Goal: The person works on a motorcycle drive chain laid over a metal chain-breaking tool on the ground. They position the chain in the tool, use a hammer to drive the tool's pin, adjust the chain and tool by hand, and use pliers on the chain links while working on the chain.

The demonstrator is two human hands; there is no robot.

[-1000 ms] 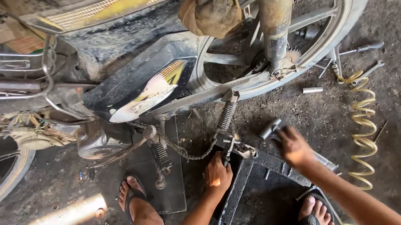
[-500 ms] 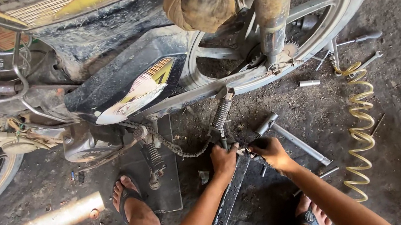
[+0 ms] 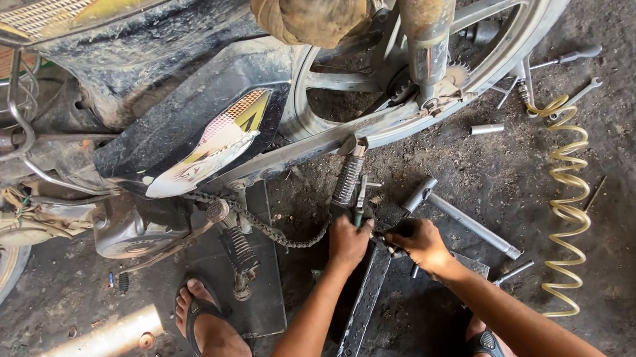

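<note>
at the centre of the frame the left hand (image 3: 347, 240) is closed around a dark tool handle (image 3: 358, 212) just below the footpeg (image 3: 348, 181), while the right hand (image 3: 419, 242) curls over the long dark metal stand (image 3: 364, 302) on the ground, seemingly steadying it.

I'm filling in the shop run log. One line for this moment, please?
scene: motorcycle on dirt floor | left hand: gripping footrest bar | right hand: on same bar | nearby: yellow coiled hose, drive chain

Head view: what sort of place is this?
Probably a motorcycle repair shop with a dirt floor: a partly stripped motorcycle with its chain hanging loose, a coiled yellow air hose, and wrenches lying on the ground.
</note>
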